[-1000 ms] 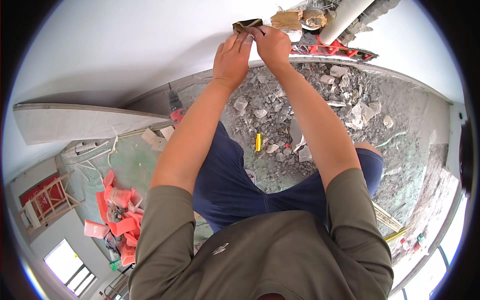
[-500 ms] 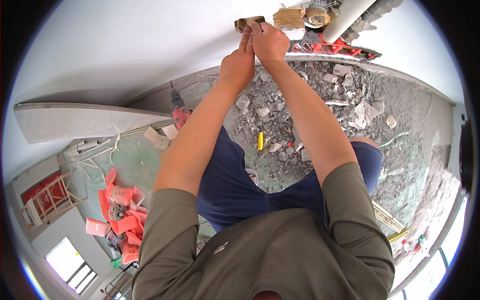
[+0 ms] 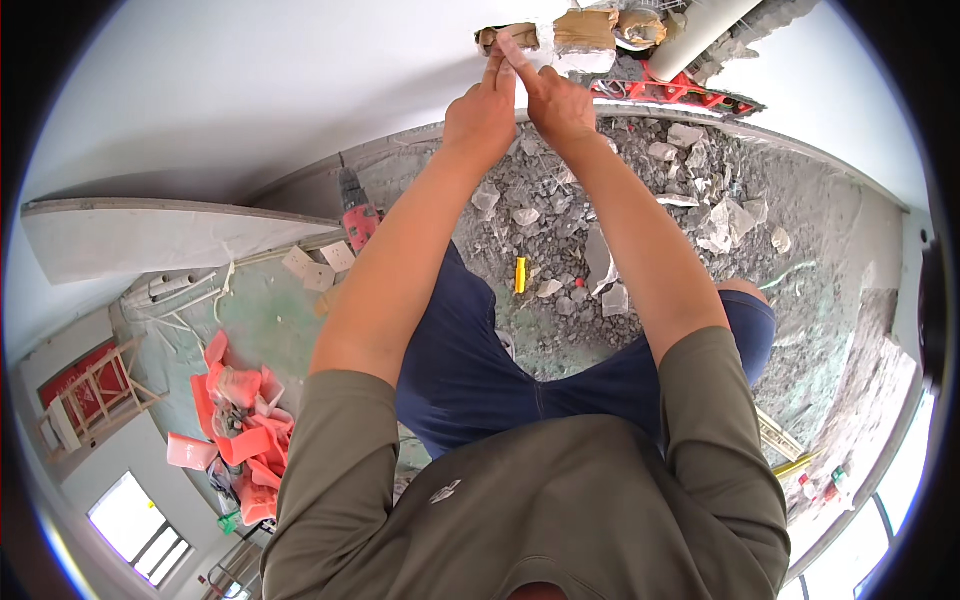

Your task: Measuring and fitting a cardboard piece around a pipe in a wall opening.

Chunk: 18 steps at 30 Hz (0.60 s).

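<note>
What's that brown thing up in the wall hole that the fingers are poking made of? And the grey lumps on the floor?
The brown piece both hands touch looks like cardboard or taped paper wrap: matte tan, creased, with a pale band around it. I can't be sure which. The grey lumps look like broken concrete or plaster rubble: rough, dusty, jagged-edged. The wall looks smoothly plastered and painted white.

Both bare arms stretched up and forward, left hand (image 3: 482, 112) with fingers together and raised, right hand (image 3: 556, 98) just beside it, index finger extended up-left, wrists nearly touching
</note>
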Motion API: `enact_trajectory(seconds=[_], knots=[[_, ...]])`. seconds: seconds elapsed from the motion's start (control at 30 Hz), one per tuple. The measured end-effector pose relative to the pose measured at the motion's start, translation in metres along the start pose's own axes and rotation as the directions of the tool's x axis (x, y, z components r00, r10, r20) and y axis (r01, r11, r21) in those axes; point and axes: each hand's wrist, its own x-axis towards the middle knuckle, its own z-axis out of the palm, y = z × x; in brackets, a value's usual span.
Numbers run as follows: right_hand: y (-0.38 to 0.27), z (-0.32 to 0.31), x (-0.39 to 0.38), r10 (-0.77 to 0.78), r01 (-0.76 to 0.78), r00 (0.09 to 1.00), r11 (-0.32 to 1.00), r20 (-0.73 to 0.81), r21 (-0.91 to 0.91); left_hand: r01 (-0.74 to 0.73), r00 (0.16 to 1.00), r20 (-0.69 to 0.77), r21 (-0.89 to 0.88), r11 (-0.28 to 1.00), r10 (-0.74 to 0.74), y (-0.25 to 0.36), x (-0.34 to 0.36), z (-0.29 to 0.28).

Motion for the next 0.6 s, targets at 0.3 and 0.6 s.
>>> enact_trajectory(seconds=[0.3, 0.6], knots=[[0.002, -0.005, 0.023, 0.092, -0.082, 0.99, 0.993, -0.111, 0.089, -0.03, 0.997, -0.069, -0.04, 0.999, 0.027, 0.002, -0.001, 0.002], [0.004, 0.005, -0.006, -0.027, 0.035, 0.997, 0.993, -0.076, 0.114, -0.043, 0.982, -0.174, 0.172, 0.984, 0.074, -0.004, -0.007, 0.0]])
